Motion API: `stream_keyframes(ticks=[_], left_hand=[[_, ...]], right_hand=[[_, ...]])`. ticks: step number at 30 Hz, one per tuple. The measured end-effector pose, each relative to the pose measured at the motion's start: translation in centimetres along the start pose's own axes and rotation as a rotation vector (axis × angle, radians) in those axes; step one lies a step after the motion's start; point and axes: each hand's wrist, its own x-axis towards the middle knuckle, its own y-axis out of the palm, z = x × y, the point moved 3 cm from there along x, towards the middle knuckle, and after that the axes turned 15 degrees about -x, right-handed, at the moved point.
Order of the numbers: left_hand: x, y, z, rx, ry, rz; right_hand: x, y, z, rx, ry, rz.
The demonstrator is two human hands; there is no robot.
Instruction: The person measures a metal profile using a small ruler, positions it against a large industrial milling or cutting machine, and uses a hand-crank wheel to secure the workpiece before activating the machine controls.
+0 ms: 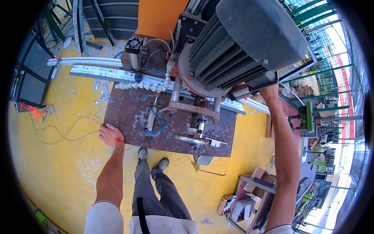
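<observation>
My left hand (pixel 112 134) rests at the left front corner of a rusty steel machine table (pixel 130 107), holding nothing, a red band at its wrist. My right arm reaches past the machine's right side, and my right hand (pixel 269 93) is partly hidden by the big dark motor (pixel 237 54), so its fingers do not show. Under the motor, a long aluminium profile (pixel 97 72) wrapped in printed film lies across the back of the table. A pneumatic cylinder (pixel 134 52) stands over the profile, beside a white segmented coolant hose (pixel 136 86).
A handwheel (pixel 191 139) sticks out at the table's front. Lower right, a cart (pixel 241 179) carries open cardboard boxes. A thin cable (pixel 66 136) trails over the yellow floor (pixel 58 167) at left, near a dark cabinet (pixel 33 87). Behind the machine stands an orange panel (pixel 159 17).
</observation>
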Motion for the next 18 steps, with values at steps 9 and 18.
stream_keyframes(ticks=[9,18], left_hand=[[0.04,-0.15,-0.02,0.007,-0.005,0.010],[0.05,0.06,0.12,0.009,-0.002,0.006]], right_hand=[[-0.18,0.43,-0.22,0.064,0.101,0.078],[-0.12,0.25,-0.11,0.035,0.078,0.078]])
